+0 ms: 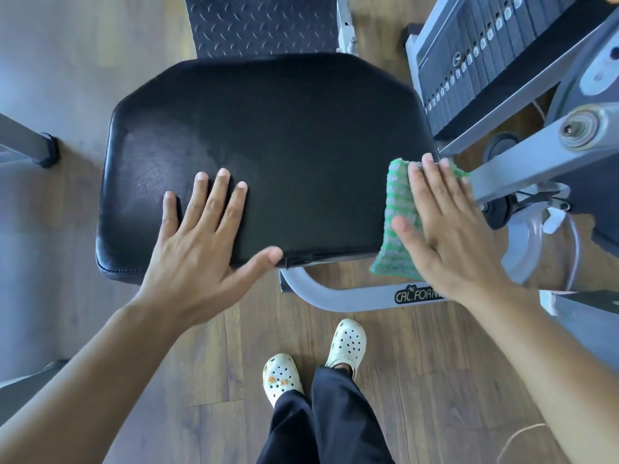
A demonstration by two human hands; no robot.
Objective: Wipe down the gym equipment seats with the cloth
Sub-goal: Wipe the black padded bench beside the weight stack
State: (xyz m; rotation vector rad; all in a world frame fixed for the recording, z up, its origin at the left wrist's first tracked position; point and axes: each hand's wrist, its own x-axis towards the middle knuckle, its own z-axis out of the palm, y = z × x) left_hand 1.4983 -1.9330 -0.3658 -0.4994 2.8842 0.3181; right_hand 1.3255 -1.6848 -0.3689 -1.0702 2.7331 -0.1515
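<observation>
Black vinyl seat (268, 155), glossy, with a duller patch on its left half. Left hand (201, 239) lies flat on the near-left part of the seat, fingers (219, 195) straight and spread, grasping nothing. Right hand (449, 236) lies flat on the green-and-grey striped cloth (398, 202), fingers straight, pressing rather than gripping. The cloth sits at the seat's right edge, its lower end hanging past the near corner. Grey frame (335, 296) beneath. Weight stack (469, 61) at far right. Brown wood-plank floor (435, 380); black studded mat (261, 25) behind the seat. White clogs (281, 376) on the floor.
</observation>
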